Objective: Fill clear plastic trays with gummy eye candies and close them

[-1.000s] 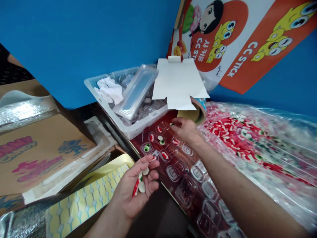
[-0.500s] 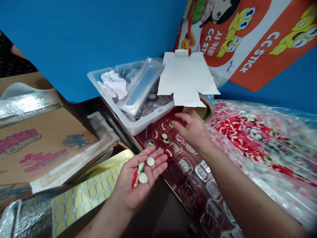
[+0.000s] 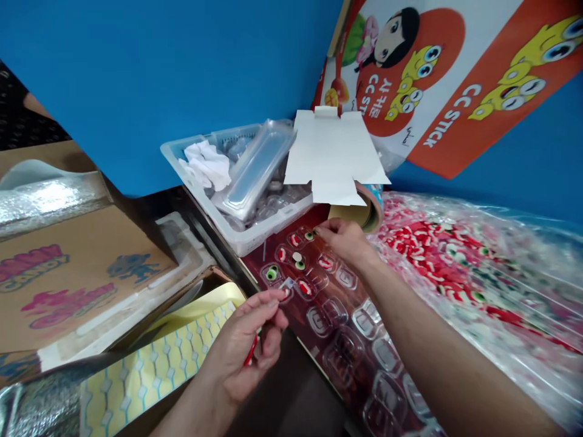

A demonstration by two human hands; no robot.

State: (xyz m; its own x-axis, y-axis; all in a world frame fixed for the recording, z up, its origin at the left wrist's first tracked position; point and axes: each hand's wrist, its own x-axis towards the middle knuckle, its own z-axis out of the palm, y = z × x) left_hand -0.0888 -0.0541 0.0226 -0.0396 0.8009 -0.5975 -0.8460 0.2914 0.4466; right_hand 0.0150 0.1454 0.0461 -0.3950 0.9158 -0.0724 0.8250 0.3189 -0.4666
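Note:
My left hand (image 3: pixel 248 346) is curled closed over several small candies; a red one shows between the fingers. Its fingertips reach the near edge of a dark red blister tray (image 3: pixel 346 328) with clear pockets. Several far pockets hold red, white and green candies (image 3: pixel 298 262). My right hand (image 3: pixel 344 238) rests over the far end of that tray, fingers pinched together at a pocket near a green candy (image 3: pixel 310 235); what they hold is too small to name.
A pale plastic basket (image 3: pixel 214 209) of clear lids and crumpled tissue stands behind the tray. A flat white carton blank (image 3: pixel 334 155) leans on a tape roll (image 3: pixel 364 209). A bag of red and white candies (image 3: pixel 455 261) lies right. Cardboard boxes (image 3: pixel 68 273) and yellow sheets (image 3: pixel 150 370) lie left.
My left hand has closed from an open palm over the candies. My right hand's fingers have pinched together at the far pockets.

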